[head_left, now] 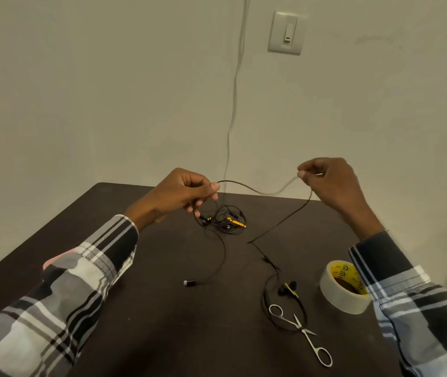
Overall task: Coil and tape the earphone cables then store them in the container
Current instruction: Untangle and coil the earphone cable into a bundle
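My left hand (187,194) and my right hand (328,180) are raised above the dark table (149,308), each pinching a thin black earphone cable (282,223) that sags between them. From my right hand the cable runs down to the table and ends at black earbuds (287,289). A second, tangled earphone set with yellow parts (227,220) lies under my left hand, its plug (189,282) trailing toward me. A roll of clear tape (344,287) stands at the right, by my right sleeve. No container is in view.
Small silver scissors (301,329) lie near the front right, over a loop of the cable. A wall with a switch plate (287,32) and a hanging white wire (234,91) stands behind the table's far edge.
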Demonstrator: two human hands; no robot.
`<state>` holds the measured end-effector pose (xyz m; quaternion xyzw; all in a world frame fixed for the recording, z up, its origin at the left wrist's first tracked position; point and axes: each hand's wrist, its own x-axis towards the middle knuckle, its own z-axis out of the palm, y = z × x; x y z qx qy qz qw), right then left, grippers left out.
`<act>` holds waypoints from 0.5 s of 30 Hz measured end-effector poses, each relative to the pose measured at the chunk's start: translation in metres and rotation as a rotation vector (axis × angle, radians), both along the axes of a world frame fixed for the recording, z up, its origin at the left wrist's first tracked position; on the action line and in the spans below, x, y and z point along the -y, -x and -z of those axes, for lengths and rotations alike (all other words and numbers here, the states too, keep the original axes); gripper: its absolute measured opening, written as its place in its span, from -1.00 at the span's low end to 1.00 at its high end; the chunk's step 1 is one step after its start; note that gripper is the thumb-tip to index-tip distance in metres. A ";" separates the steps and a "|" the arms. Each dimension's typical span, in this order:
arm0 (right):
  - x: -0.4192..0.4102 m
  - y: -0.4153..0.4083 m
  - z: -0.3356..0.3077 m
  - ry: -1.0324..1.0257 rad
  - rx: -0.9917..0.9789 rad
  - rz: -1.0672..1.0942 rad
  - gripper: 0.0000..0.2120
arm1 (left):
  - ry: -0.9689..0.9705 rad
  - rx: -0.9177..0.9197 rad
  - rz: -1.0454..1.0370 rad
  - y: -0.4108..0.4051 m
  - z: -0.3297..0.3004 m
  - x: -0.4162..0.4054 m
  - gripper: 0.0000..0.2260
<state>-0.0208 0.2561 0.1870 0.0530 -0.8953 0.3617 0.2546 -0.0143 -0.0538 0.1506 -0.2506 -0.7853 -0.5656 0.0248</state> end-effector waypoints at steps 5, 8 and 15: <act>0.036 -0.013 0.009 0.064 -0.009 -0.198 -0.82 | 0.011 -0.022 0.039 0.000 -0.004 -0.018 -0.73; 0.064 -0.024 0.017 0.121 -0.001 -0.350 -0.81 | 0.013 -0.042 0.037 0.000 -0.006 -0.029 -0.74; 0.081 -0.031 0.035 0.127 0.017 -0.455 -0.92 | 0.046 -0.031 0.068 -0.001 -0.002 -0.026 -0.72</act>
